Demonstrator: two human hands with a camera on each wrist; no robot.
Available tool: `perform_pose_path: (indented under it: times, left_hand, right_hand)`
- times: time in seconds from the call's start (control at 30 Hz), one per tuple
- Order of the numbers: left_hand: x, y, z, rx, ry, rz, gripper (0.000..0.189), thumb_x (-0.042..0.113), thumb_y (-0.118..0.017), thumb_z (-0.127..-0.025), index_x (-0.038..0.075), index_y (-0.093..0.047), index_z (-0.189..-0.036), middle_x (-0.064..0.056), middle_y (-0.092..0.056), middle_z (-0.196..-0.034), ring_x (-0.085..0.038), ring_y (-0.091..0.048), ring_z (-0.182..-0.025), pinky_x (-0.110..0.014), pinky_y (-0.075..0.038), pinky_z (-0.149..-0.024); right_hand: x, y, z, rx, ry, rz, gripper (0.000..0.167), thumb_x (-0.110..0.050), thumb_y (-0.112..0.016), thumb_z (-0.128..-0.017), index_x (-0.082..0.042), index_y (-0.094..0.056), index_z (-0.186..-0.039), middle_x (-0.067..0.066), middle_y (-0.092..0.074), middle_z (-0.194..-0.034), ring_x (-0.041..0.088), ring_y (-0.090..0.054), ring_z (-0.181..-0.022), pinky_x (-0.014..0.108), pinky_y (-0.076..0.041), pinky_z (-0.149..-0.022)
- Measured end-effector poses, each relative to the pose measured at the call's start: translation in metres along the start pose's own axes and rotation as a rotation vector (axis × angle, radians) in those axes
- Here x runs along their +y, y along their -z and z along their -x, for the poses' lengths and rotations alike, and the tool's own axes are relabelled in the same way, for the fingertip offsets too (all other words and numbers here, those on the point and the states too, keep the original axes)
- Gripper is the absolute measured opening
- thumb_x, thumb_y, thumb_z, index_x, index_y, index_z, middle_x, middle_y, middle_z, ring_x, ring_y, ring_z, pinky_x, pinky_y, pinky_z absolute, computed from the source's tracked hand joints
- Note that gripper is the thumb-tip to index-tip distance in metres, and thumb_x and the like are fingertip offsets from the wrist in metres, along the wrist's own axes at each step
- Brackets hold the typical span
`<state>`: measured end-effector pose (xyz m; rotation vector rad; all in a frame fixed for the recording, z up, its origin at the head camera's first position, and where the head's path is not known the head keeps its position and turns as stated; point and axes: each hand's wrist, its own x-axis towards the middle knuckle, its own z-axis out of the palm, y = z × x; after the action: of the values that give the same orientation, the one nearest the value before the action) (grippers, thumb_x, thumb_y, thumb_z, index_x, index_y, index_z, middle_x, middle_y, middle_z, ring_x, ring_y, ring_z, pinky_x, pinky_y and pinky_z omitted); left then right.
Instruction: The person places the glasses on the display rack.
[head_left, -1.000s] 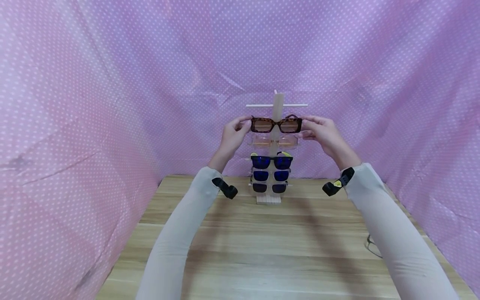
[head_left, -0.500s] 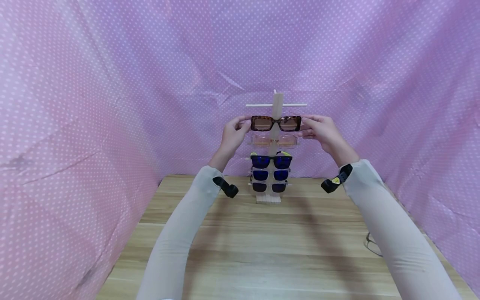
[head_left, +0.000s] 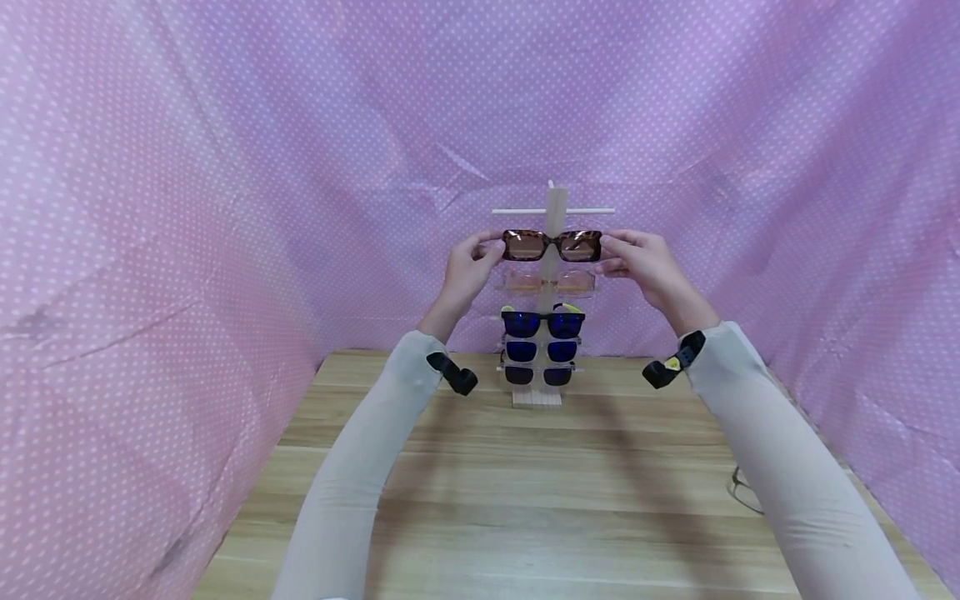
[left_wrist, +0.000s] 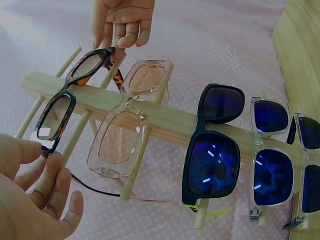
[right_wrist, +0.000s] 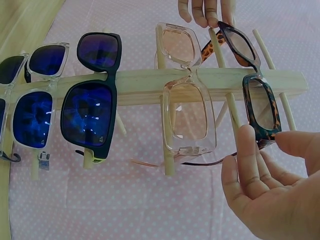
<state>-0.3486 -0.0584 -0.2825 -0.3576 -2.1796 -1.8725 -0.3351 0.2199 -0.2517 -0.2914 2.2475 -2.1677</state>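
Tortoiseshell sunglasses [head_left: 552,245] with brown rectangular lenses are held level between both hands, in front of a wooden glasses stand [head_left: 557,204]. My left hand [head_left: 467,271] pinches their left end between thumb and fingers; in the left wrist view the thumb lies on the frame's corner. My right hand [head_left: 647,265] pinches the right end, as the right wrist view shows near the hinge. Just below hang clear pink glasses [left_wrist: 120,120] on a peg. Whether the tortoiseshell frame rests on its peg, I cannot tell.
Lower on the stand hang black sunglasses [head_left: 543,323] with blue lenses and two clear-framed pairs with dark blue lenses. A bare top peg [head_left: 592,210] sticks out above. Thin-framed glasses [head_left: 744,492] lie on the wooden table [head_left: 525,483], partly behind the right sleeve. Pink dotted cloth [head_left: 337,125] surrounds it.
The tortoiseshell sunglasses have risen slightly and tilted, so their far temple no longer shows above the frame in the head view. Both hands keep their pinch and have barely moved.
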Motion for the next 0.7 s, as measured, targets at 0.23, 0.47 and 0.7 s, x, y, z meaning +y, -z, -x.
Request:
perform_pose_path:
  times: [0.23,0.47,0.7]
  left_hand:
    - [0.0002,-0.0005,-0.0018,0.012,0.002,-0.03,0.032,0.019,-0.062,-0.102,0.008,-0.066,-0.133,-0.006,-0.068,-0.094,-0.016,-0.062,-0.089,-0.022,-0.043,-0.071]
    - [-0.0006,0.0008,-0.0024,-0.004,0.009,-0.009,0.034,0.018,-0.062,-0.102,0.007,-0.065,-0.134,-0.006,-0.067,-0.092,-0.043,-0.064,-0.111,-0.022,-0.042,-0.071]
    - [0.0,0.0012,-0.0018,-0.003,0.0,-0.017,0.033,0.018,-0.062,-0.102,0.006,-0.065,-0.133,-0.005,-0.066,-0.088,-0.032,-0.066,-0.098,-0.021,-0.041,-0.067]
  right_hand:
    - [0.0003,-0.0003,-0.0016,0.01,-0.002,0.007,0.061,-0.014,-0.059,-0.103,0.015,-0.033,-0.15,-0.009,-0.073,-0.077,0.005,-0.072,-0.065,0.018,-0.058,-0.069]
    - [-0.0007,-0.0005,-0.0003,-0.001,0.003,0.038,0.061,-0.016,-0.058,-0.103,0.014,-0.034,-0.15,-0.012,-0.073,-0.077,0.004,-0.071,-0.065,0.018,-0.058,-0.069]
    - [0.0001,0.0008,0.0007,0.003,-0.01,0.075,0.059,-0.019,-0.059,-0.103,0.011,-0.038,-0.15,-0.013,-0.074,-0.079,0.004,-0.072,-0.067,0.019,-0.058,-0.072]
